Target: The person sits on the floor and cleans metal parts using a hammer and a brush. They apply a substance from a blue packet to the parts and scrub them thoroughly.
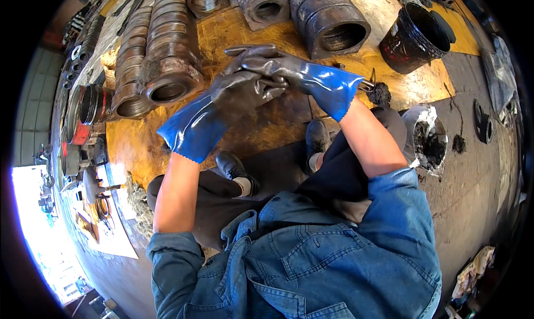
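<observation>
On the far part of the yellow sheet (pixel 133 146), five thick metal cylinders (pixel 325 13) were lying, two at the left, two in the middle and one more to the right, with their open ends turned to the person. One black bucket (pixel 399 48) stood at the far right, and one whitish container (pixel 410 131) with dark stuff inside was nearer, beside the right leg. Two dark shoes (pixel 231 166) rested between the bent legs.

Two gloves (pixel 192 127), blue at the cuffs and darkly smeared elsewhere, covered the hands, just on the near side of the cylinders. Both bare forearms (pixel 177 194) reached forward and bent inward, so the hands met in front of the shoes. The right hand (pixel 272 63) lay across the far side of the left hand (pixel 236 94), its wrist coming from the right. Some fingers overlapped and were bent, and one finger pointed to the left. I could not tell whether either hand was clenched or grasped the other.
</observation>
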### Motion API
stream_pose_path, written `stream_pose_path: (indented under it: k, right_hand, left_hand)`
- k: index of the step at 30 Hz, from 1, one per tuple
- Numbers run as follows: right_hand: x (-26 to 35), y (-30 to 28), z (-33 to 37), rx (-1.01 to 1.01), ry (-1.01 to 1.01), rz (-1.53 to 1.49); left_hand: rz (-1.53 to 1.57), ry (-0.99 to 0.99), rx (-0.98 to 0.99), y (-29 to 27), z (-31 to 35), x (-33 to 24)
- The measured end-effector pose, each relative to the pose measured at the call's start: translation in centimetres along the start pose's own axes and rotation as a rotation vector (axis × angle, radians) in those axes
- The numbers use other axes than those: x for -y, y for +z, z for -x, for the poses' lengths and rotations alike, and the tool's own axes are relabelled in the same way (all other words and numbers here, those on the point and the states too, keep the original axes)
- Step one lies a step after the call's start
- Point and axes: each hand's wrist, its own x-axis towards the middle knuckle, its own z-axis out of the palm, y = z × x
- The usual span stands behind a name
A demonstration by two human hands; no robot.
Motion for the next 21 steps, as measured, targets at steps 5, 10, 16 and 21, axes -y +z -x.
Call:
stream_pose_path:
  k: [5, 10, 16, 21]
  right_hand:
    - [-0.8, -0.7, -0.9, -0.022, 0.018, -0.052]
    - [0.7, -0.7, -2.5, -0.199, -0.028, -0.12]
    - [1.0, -6.9, -1.9, -0.173, -0.252, -0.128]
    - [0.5, -8.6, -1.2, -0.272, -0.214, -0.115]
  left_hand:
    - [0.707, 0.038, 0.109, 1.0, -3.8, -0.4]
    - [1.54, -0.039, 0.468, 0.1, -8.4, -0.8]
    - [1.831, 0.118, 0.31, -4.1, -7.4, -0.8]
    - [1.788, 0.604, 0.219, -7.1, -9.1, 5.0]
